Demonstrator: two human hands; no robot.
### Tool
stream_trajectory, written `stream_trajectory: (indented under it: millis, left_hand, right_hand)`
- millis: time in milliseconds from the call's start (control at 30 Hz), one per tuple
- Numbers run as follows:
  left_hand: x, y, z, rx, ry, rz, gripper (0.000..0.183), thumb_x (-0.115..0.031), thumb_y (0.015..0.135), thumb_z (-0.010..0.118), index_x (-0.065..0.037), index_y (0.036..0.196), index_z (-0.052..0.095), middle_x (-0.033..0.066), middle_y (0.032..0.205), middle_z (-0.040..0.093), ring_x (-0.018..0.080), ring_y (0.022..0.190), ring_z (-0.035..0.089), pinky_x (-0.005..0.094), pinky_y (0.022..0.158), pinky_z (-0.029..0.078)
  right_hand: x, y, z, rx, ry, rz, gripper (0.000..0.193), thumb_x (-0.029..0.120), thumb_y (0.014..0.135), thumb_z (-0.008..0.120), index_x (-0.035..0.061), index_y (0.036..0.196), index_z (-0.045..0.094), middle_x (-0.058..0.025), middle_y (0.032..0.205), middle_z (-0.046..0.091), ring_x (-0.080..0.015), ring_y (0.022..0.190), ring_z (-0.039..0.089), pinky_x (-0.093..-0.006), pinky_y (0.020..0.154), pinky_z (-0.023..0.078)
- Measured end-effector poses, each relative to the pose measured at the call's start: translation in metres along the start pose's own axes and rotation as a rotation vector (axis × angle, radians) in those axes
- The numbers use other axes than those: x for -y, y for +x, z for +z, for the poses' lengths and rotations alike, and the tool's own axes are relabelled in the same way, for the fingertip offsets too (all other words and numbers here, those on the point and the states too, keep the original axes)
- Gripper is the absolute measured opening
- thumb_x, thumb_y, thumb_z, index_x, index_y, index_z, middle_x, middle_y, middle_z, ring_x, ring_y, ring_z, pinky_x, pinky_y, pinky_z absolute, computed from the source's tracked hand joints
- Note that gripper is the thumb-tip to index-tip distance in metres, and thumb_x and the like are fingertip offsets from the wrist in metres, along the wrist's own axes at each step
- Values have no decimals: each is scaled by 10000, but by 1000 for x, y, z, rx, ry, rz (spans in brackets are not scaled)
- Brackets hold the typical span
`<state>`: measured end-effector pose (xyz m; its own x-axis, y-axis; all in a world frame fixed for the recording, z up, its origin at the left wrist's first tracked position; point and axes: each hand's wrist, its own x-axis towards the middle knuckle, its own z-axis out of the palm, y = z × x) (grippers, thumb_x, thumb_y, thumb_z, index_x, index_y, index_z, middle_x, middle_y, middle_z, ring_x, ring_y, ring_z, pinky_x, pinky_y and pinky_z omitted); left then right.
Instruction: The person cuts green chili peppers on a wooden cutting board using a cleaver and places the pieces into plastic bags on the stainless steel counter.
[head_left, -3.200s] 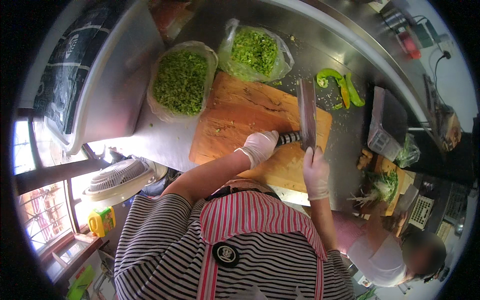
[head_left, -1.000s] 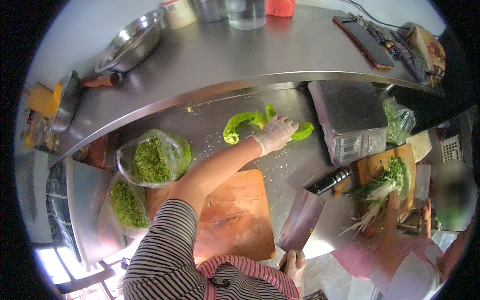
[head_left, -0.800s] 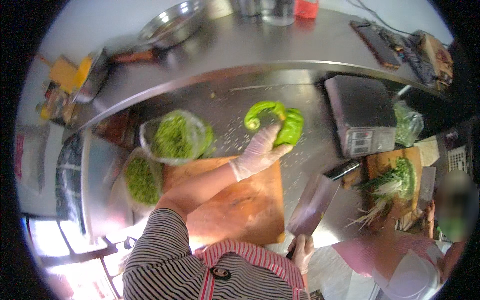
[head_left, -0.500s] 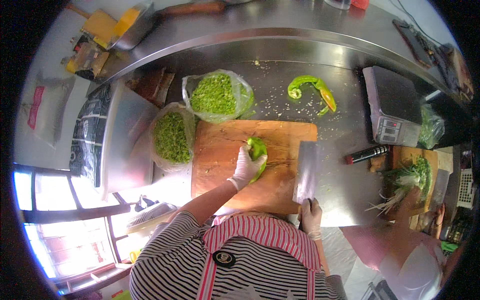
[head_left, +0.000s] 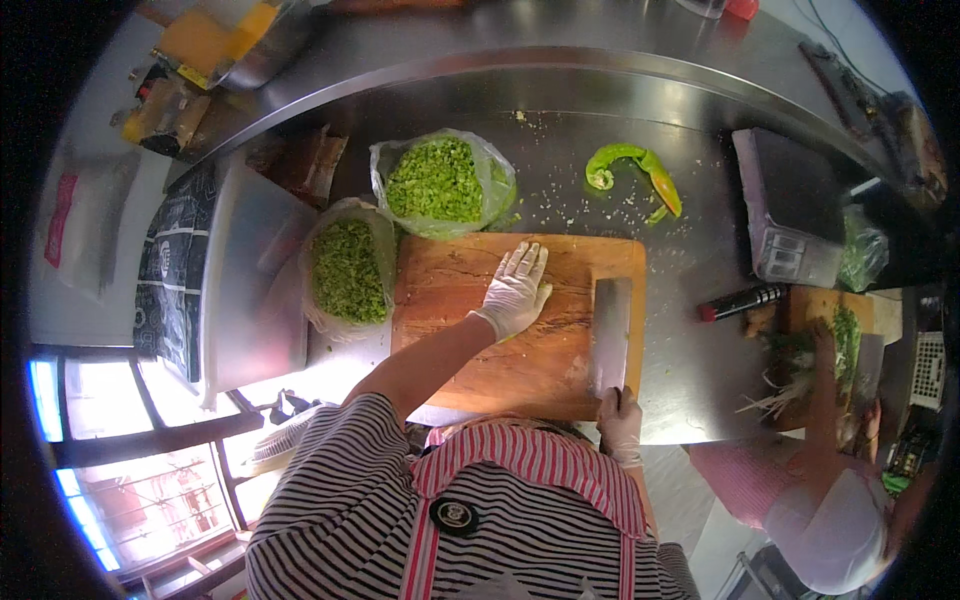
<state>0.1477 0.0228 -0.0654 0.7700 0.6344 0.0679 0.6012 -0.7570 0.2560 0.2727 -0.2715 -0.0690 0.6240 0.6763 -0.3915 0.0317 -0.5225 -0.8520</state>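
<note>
Gloved left hand (head_left: 517, 290) open, flat on brown wooden cutting board (head_left: 450, 330); gloved right hand (head_left: 621, 423) grips broad steel cleaver (head_left: 610, 335).

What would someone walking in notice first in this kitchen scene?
Probably the big wooden cutting board in the middle of the steel counter, with the gloved left hand pressed flat on it and the right hand gripping a broad cleaver at its right edge. Next, two clear bags of chopped green peppers beside the board's upper left.
</note>
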Motion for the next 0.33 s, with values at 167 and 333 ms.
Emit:
stream_trajectory:
  millis: [167, 333]
  left_hand:
    - [-11, -1, -10, 5, 22, 11, 704, -367, 953, 521, -12, 1516, 293, 199, 1542, 327, 369, 1452, 257, 525, 1194, 183]
    - [-16, 4, -13, -2, 25, -2, 729, -395, 925, 571, -94, 1532, 303, 176, 1548, 313, 395, 1436, 253, 561, 1181, 182]
  right_hand:
    - [43, -8, -5, 37, 179, 307, 223, 179, 1002, 512, -1, 872, 536, -52, 564, 495, -144, 462, 489, -316, 448, 394]
    - [31, -4, -5, 42, -281, 19, 223, 207, 987, 561, 18, 1103, 577, -200, 874, 712, -306, 757, 703, -355, 635, 516]
